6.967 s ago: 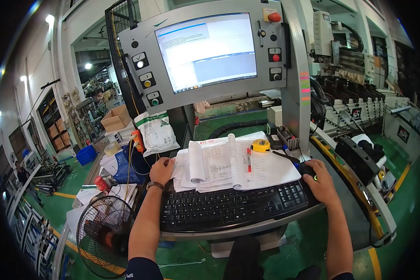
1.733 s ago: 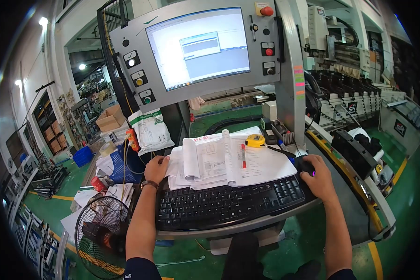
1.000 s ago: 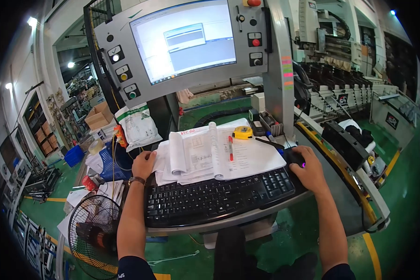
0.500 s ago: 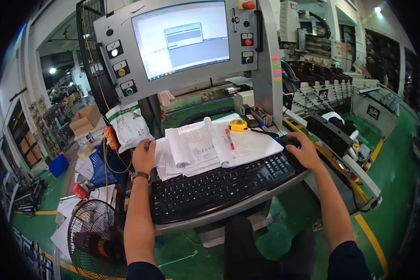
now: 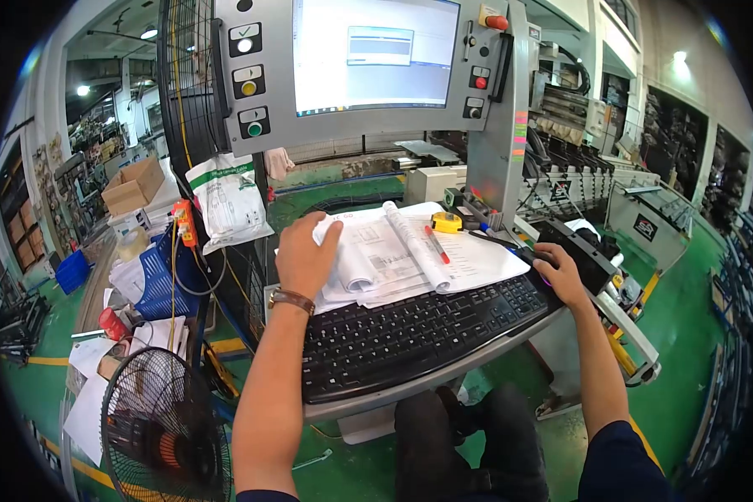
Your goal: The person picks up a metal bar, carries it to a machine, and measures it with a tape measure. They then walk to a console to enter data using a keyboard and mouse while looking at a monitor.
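Observation:
My left hand (image 5: 304, 258) lies over the left side of a stack of papers (image 5: 489, 261), its thumb apart from the fingers. The sheets are printed with drawings, and two edges curl up into rolls. My right hand (image 5: 564, 274) is around a black computer mouse (image 5: 529, 254), mostly hidden under the fingers, with a purple glow beside it. A black keyboard (image 5: 410, 336) sits in front of the papers, untouched by either hand. On the papers are a red pen (image 5: 436, 243) and a yellow tape measure (image 5: 447, 222).
Above the desk is a control panel with a lit screen (image 5: 376, 63) showing a small window. A white packet (image 5: 228, 205) hangs at the left, near a blue basket (image 5: 163, 284). A black fan (image 5: 166, 422) stands lower left. Machinery (image 5: 569, 180) fills the right background.
My left hand has shifted from the papers' left edge up and onto them, with its thumb spreading. My right hand stays at the mouse. The view has tilted down and turned left.

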The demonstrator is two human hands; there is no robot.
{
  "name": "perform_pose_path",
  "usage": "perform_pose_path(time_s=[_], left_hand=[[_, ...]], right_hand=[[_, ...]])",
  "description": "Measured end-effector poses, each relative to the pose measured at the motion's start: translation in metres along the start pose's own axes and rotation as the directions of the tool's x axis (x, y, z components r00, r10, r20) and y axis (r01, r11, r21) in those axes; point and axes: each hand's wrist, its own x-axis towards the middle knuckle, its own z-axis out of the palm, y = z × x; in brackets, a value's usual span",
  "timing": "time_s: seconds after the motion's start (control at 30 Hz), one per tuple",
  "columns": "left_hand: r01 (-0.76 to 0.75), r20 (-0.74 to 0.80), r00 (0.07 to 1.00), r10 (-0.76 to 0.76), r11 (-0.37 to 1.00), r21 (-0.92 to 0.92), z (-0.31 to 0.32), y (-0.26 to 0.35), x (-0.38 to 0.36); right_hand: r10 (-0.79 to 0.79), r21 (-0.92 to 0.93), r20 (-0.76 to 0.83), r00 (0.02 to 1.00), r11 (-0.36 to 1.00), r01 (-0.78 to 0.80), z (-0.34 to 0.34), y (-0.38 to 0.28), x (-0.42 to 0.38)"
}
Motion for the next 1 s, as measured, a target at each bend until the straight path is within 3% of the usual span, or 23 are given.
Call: perform_pose_path(time_s=[0.07, 0.1, 0.2, 0.37, 0.47, 0.6, 1.0], left_hand=[[-0.024, 0.013, 1.0, 0.024, 1.0, -0.005, -0.003, 0.01, -0.002], [-0.036, 0.003, 0.999, 0.036, 0.999, -0.01, -0.003, 0.013, -0.003], [-0.065, 0.016, 0.998, 0.066, 0.998, -0.02, -0.012, 0.025, -0.004], [-0.092, -0.008, 0.996, 0.092, 0.991, -0.097, -0.021, 0.042, -0.003], [-0.122, 0.007, 0.992, 0.122, 0.991, -0.053, -0.027, 0.05, -0.003], [-0.169, 0.013, 0.985, 0.169, 0.985, -0.027, -0.028, 0.055, -0.005], [-0.186, 0.055, 0.982, 0.179, 0.97, 0.157, -0.022, 0.058, -0.009]], right_hand=[[0.082, 0.08, 0.024, 0.996, 0.993, -0.084, -0.001, -0.006, -0.001], [0.006, 0.078, -0.005, 1.0, 0.997, -0.006, -0.001, 0.006, 0.002], [0.055, 0.041, 0.001, 0.999, 0.998, -0.055, -0.002, -0.004, -0.003], [-0.028, -0.093, 0.007, 1.0, 0.995, 0.028, 0.001, -0.011, -0.006], [-0.137, -0.132, 0.016, 0.99, 0.982, 0.138, 0.001, -0.01, -0.006], [-0.156, -0.179, 0.042, 0.987, 0.971, 0.161, 0.001, -0.029, -0.009], [-0.131, -0.251, 0.03, 0.991, 0.959, 0.134, 0.001, -0.041, -0.011]])
